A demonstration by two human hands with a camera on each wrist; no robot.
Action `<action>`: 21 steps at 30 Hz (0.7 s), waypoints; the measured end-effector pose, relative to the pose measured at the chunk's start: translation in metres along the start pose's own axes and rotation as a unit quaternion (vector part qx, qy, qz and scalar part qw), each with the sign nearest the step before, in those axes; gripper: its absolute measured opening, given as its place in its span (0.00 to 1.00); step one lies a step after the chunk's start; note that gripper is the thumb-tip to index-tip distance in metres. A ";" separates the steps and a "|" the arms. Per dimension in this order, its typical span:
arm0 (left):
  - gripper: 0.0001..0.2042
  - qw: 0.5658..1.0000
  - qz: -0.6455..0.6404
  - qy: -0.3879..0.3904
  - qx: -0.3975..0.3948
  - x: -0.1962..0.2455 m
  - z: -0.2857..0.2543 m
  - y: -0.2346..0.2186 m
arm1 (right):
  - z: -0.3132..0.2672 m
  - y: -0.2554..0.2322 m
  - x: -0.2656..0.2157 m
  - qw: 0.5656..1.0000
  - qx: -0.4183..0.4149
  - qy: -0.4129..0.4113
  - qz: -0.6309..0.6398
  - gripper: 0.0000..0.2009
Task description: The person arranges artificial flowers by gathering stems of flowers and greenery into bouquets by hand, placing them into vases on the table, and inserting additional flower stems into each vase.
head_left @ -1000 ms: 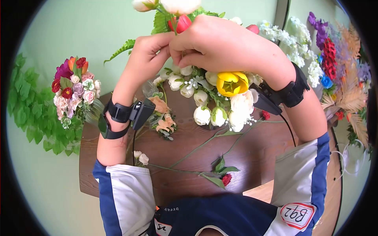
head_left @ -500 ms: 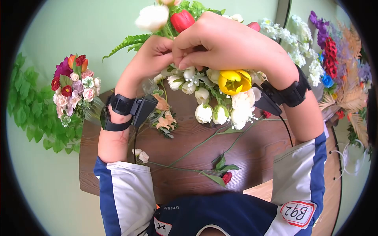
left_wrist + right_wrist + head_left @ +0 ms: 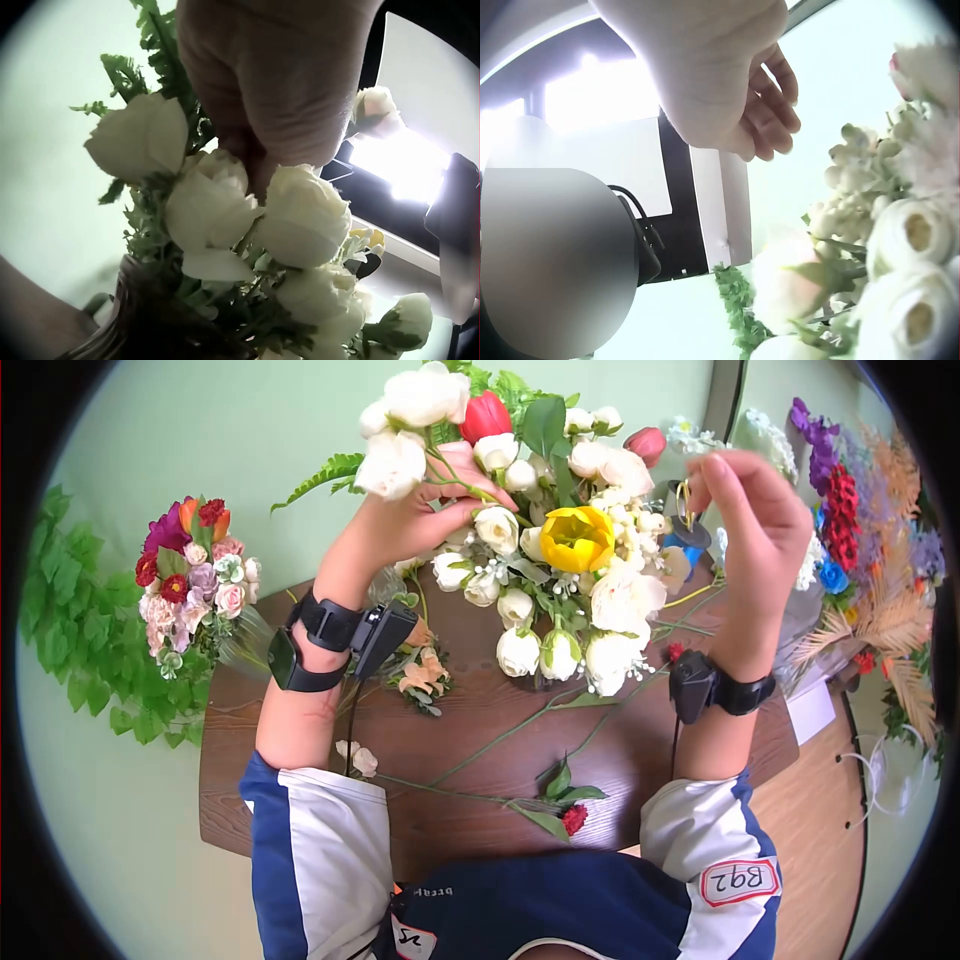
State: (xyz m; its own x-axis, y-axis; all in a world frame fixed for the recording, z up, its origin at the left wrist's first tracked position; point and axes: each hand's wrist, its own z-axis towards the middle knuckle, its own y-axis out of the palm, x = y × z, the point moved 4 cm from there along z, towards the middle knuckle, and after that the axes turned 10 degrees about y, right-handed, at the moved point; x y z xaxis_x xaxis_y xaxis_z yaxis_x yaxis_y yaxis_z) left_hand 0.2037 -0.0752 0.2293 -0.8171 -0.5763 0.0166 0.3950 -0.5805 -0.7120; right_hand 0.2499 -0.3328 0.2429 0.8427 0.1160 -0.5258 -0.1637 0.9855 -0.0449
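Observation:
My left hand pinches the green stem of a spray of white flowers at the bouquet's left side. White roses hide its fingertips in the left wrist view, below the hand. A yellow tulip and white roses fill the bouquet's front, with a red tulip behind. My right hand is raised right of the bouquet, fingers loosely bent beside a thin gold loop; whether they touch is unclear. In the right wrist view no object shows in that hand.
On the brown table lie a red flower, small pale flowers and long green stems. Peach flowers lie left of the bouquet. A mixed bouquet stands at the left, and colourful flowers crowd the right.
My right hand has left the stem by my left hand and moved right, uncovering the bouquet's middle. The white spray in my left hand has come lower and further into view.

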 end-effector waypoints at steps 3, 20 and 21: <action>0.14 0.999 -0.022 0.021 -0.030 0.000 0.002 0.000 | -0.012 -0.010 0.026 0.995 0.040 0.083 0.030 0.06; 0.15 0.975 -0.038 -0.140 0.166 0.046 -0.025 -0.019 | -0.092 0.036 0.193 0.868 0.179 0.336 0.318 0.07; 0.17 0.978 0.004 -0.123 0.171 0.054 -0.020 -0.017 | -0.101 0.039 0.203 0.836 0.171 0.382 0.354 0.06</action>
State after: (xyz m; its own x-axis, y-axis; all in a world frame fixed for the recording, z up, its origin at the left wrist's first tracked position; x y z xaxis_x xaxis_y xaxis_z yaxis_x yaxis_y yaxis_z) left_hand 0.1444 -0.0854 0.2279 -0.7043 -0.6780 0.2105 0.5526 -0.7097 -0.4370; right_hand 0.3626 -0.2831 0.0493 0.0017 0.7016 -0.7126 -0.2173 0.6958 0.6845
